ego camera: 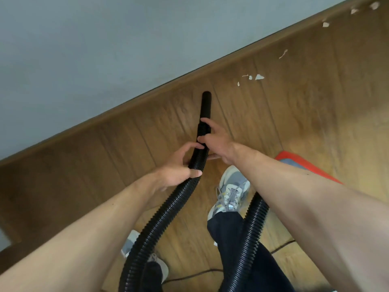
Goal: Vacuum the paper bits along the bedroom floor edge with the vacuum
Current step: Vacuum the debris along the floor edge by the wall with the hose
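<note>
Now both grips hold the black vacuum hose [160, 224]. The left grip [179, 167] curls round its ribbed part, and the right grip [214, 138] pinches the collar of the smooth nozzle [205, 106] further along. The nozzle tip points at the wooden skirting [126, 108], near it. White paper bits [259, 76] lie scattered on the wood floor [305, 106] to the right along the wall edge, apart from the tip. A grey shoe [231, 186] stands below the grips.
</note>
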`<state>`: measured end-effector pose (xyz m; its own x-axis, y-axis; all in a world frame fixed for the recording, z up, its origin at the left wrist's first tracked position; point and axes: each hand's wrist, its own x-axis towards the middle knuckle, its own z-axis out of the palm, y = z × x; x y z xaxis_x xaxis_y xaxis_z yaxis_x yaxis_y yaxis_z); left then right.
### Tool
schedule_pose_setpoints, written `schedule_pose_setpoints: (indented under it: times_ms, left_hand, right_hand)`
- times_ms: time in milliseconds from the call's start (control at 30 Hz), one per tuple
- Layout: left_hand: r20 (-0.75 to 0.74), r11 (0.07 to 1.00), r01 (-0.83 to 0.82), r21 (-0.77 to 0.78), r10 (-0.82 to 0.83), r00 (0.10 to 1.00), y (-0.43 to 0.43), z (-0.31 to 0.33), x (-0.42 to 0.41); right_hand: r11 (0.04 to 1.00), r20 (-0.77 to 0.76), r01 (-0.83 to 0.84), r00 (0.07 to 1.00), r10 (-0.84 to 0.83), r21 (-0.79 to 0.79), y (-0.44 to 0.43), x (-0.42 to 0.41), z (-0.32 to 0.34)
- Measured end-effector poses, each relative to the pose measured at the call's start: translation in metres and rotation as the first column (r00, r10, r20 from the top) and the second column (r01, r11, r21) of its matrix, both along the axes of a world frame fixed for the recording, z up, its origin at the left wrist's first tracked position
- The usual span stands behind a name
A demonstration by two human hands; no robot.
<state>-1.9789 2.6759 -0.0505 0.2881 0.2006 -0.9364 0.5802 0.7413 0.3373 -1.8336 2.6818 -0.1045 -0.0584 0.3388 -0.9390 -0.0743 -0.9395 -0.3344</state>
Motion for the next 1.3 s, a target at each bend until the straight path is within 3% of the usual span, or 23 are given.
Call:
schedule_pose_setpoints:
  times_ms: [467,1300]
  left_hand:
    - [-0.007,0.985,0.172,0.018,-0.172,0.985,0.029,-0.005,0.067]
    - [0.018,0.959,0.282,-0.001,-0.282,0.959,0.047,-0.012,0.124]
  right_hand:
    - [0.989,0.030,0.144,0.989,-0.144,0.024,0.005,0.065,-0.003]
    - [0.976,0.054,0.218,0.974,-0.218,0.019,0.010,0.120,-0.003]
